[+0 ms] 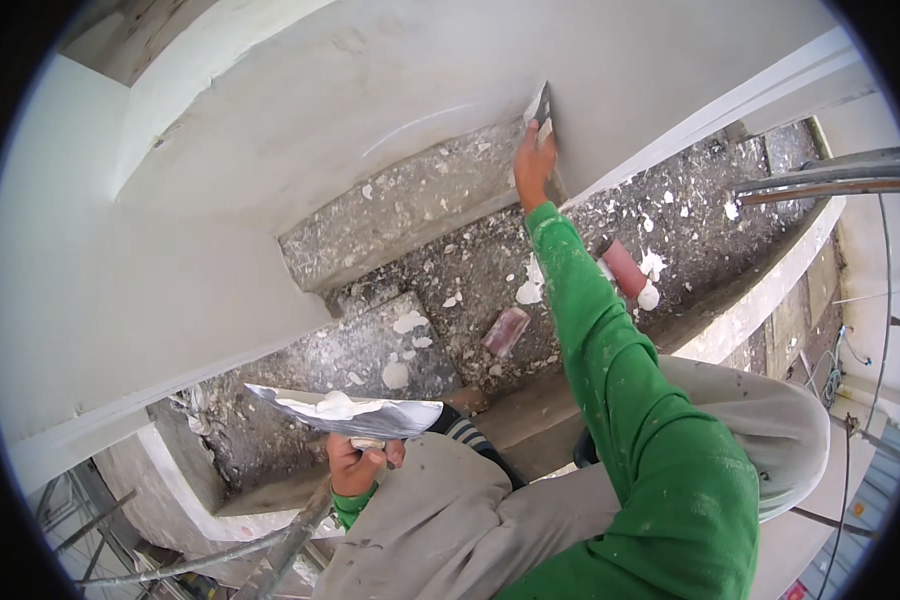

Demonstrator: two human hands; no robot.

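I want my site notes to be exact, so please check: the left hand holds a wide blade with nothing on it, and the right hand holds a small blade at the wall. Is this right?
Not quite: the head view shows white paste on the wide blade in the left hand. The rest stands.

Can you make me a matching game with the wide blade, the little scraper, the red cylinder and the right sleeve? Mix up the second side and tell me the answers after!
Things:
1. Wide blade
2. Little scraper
3. Red cylinder
4. Right sleeve

Matches:
A. Lying on the messy floor
B. Green, with pale specks
C. In the left hand, carrying white paste
D. In the right hand, up at the wall

Right pairs: 1-C, 2-D, 3-A, 4-B.
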